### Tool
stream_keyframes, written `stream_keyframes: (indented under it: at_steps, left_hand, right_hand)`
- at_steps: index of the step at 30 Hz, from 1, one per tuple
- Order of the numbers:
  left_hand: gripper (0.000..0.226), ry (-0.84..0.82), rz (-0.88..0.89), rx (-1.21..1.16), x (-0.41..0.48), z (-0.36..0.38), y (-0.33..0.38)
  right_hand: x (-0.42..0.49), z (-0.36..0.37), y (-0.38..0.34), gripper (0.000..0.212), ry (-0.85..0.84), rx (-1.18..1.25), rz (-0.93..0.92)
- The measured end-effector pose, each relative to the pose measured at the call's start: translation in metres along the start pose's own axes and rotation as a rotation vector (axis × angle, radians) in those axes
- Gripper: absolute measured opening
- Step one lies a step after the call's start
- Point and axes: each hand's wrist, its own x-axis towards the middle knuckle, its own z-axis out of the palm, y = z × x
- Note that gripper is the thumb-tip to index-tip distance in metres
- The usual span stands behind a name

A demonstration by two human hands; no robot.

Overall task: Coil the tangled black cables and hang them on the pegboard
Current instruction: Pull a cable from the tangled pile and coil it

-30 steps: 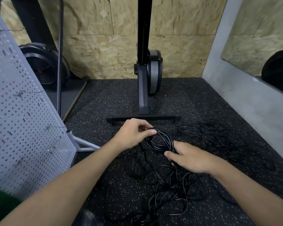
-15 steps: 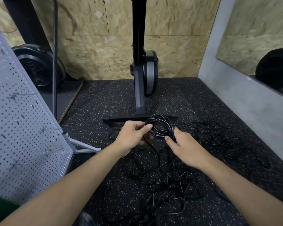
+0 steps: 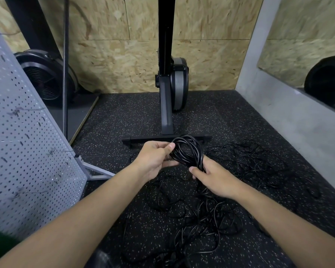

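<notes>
Both grips are clamped on a small coil (image 3: 189, 151) of black cable, held just above the speckled rubber floor (image 3: 135, 117). The left grip (image 3: 153, 161) curls round the coil's left side with the thumb on top, and the right grip (image 3: 215, 178) pinches its lower right edge. Beneath and to the right, the loose cables (image 3: 201, 219) lie tangled on the floor. The grey pegboard (image 3: 27, 151) stands at the left, apart from the coil. A black machine stand (image 3: 167, 120) rises just behind the coil.

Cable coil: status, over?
Left hand and right hand both grip the coil. Coil not yet on pegboard. Loose tangle on floor beneath it.
</notes>
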Motion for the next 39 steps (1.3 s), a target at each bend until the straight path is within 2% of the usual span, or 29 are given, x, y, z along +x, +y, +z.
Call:
stream_keyframes:
  at_steps: [2,6,8,10,12,14,17,18,22,26,30,33,36,39]
  left_hand:
    - [0.024,-0.039,0.034,-0.013,-0.001,0.001,-0.001]
    - [0.039,-0.171,0.015,-0.112,-0.003,0.002,-0.003]
    - [0.039,-0.271,-0.015,0.065,0.0,-0.001,-0.012]
    - [0.038,-0.392,0.034,0.439,0.0,-0.004,-0.025]
    - [0.042,-0.517,0.054,0.683,-0.005,0.002,-0.037]
    - [0.036,-0.555,0.093,0.792,-0.004,0.006,-0.049]
    - [0.012,-0.548,0.141,0.903,0.002,0.006,-0.059]
    - [0.015,-0.542,0.142,0.92,0.003,0.005,-0.06]
    - [0.031,-0.446,0.232,0.981,-0.001,0.003,-0.046]
    - [0.026,-0.318,0.388,1.094,0.005,-0.009,-0.028]
    - [0.023,-0.273,0.645,1.206,0.002,-0.01,-0.02]
    - [0.025,-0.194,0.851,1.236,0.0,-0.011,-0.018]
    - [0.024,-0.122,1.013,1.188,-0.002,-0.012,-0.013]
    - [0.023,-0.106,1.089,1.151,-0.002,-0.007,-0.011]
  right_hand:
    - [-0.001,-0.001,-0.004,0.038,0.01,0.027,-0.029]
    - [-0.003,-0.012,-0.014,0.012,0.125,0.191,-0.039]
    - [-0.004,-0.017,-0.018,0.012,0.192,0.283,-0.031]
    - [-0.004,-0.017,-0.019,0.012,0.231,0.372,0.01]
    - [-0.005,-0.016,-0.021,0.014,0.225,0.523,0.054]
    - [-0.007,-0.017,-0.025,0.014,0.234,0.636,0.057]
    - [-0.009,-0.021,-0.029,0.014,0.301,0.669,0.035]
    - [-0.008,-0.023,-0.028,0.017,0.335,0.673,0.051]
    - [-0.004,-0.037,-0.012,0.021,0.484,0.5,0.121]
    - [-0.002,-0.051,0.006,0.026,0.528,0.129,0.176]
    - [-0.003,-0.048,0.005,0.028,0.368,-0.125,0.204]
    - [-0.006,-0.042,-0.001,0.033,0.252,-0.203,0.202]
    - [-0.01,-0.035,-0.007,0.05,0.14,-0.232,0.222]
    - [-0.014,-0.027,-0.017,0.073,0.001,-0.268,0.207]
